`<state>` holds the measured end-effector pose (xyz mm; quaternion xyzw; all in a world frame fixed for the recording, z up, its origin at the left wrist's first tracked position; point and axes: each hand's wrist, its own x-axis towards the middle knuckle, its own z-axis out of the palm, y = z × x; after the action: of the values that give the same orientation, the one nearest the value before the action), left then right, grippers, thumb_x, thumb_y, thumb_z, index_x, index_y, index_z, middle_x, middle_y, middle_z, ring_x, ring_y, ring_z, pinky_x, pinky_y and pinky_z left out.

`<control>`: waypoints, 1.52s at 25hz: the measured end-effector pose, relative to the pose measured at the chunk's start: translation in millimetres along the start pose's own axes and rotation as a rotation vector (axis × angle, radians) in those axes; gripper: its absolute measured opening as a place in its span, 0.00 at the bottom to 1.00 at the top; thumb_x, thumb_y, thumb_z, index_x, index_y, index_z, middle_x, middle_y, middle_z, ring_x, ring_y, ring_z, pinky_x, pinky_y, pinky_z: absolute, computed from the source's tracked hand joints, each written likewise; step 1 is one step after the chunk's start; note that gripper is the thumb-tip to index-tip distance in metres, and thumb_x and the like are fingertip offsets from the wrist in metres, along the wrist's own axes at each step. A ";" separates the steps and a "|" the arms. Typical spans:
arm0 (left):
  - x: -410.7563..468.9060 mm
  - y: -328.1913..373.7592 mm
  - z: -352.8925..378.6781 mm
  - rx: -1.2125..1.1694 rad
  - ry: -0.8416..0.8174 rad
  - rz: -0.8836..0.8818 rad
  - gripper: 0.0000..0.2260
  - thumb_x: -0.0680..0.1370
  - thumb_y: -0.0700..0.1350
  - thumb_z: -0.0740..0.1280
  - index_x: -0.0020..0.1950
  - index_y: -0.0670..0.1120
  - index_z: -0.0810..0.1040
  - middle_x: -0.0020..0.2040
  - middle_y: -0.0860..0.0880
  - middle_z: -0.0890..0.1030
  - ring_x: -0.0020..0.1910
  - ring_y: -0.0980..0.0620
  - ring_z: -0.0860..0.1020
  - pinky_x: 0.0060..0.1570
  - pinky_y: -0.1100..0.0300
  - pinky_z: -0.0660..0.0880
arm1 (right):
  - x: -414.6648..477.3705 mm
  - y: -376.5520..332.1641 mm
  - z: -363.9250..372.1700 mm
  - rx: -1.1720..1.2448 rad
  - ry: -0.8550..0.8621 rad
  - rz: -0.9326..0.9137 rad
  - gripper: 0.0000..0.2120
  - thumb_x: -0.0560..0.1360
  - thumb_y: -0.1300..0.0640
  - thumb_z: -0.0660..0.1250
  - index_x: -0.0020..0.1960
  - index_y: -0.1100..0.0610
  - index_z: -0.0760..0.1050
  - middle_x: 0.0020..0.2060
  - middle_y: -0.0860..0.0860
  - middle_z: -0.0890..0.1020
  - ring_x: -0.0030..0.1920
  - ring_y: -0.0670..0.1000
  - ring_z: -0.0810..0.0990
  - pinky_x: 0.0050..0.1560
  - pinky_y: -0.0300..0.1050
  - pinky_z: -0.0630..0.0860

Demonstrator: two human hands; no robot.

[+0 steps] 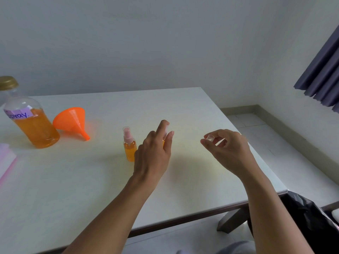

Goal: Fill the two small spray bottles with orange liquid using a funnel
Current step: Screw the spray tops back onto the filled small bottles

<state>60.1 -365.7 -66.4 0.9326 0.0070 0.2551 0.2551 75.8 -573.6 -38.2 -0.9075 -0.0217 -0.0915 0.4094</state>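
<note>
— Where's that second small orange-filled plastic spray bottle (163,142)?

— Standing behind your left hand (156,153), which curls loosely round it; whether you're actually gripping, I can't tell. Your right hand (227,145) pinches its tiny clear plastic cap (210,138).

— How will it handle?

— Probably light, tippy and slick: steady the body, not the pink nozzle.

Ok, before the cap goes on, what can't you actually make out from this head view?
- Second spray bottle: mostly hidden behind the left hand; its fill level can't be read.
- Left grip: whether the fingers touch that bottle is unclear.
- Clear cap in the right hand: small, see-through, partly covered by fingers.
- Big bottle: label cut off by the left edge.
- Pink item: cropped, blurred.
</note>
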 end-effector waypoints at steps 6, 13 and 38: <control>3.8 -1.6 2.6 -0.007 0.024 0.002 0.09 0.84 0.51 0.52 0.58 0.52 0.69 0.35 0.50 0.78 0.36 0.45 0.78 0.37 0.49 0.76 | 0.5 0.6 -1.5 0.001 0.005 -0.005 0.05 0.75 0.46 0.74 0.48 0.46 0.84 0.41 0.41 0.83 0.40 0.37 0.80 0.38 0.36 0.72; -9.0 10.8 -24.0 -0.167 -0.102 -0.107 0.19 0.79 0.63 0.59 0.60 0.51 0.72 0.45 0.54 0.83 0.41 0.53 0.81 0.39 0.74 0.66 | -4.9 -30.5 5.2 0.433 0.012 -0.124 0.11 0.76 0.53 0.75 0.57 0.46 0.82 0.47 0.45 0.87 0.42 0.51 0.86 0.44 0.45 0.83; -42.3 -97.2 -134.9 -0.263 0.137 -0.187 0.07 0.75 0.49 0.70 0.45 0.48 0.74 0.34 0.53 0.78 0.35 0.56 0.78 0.31 0.74 0.68 | -31.8 -92.0 60.2 0.280 0.028 -0.383 0.12 0.79 0.55 0.70 0.61 0.45 0.82 0.53 0.39 0.85 0.50 0.43 0.84 0.49 0.33 0.80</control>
<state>-30.0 -223.5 -33.2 0.8668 0.0777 0.2921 0.3966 42.9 -466.4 -15.1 -0.8199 -0.2003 -0.1760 0.5067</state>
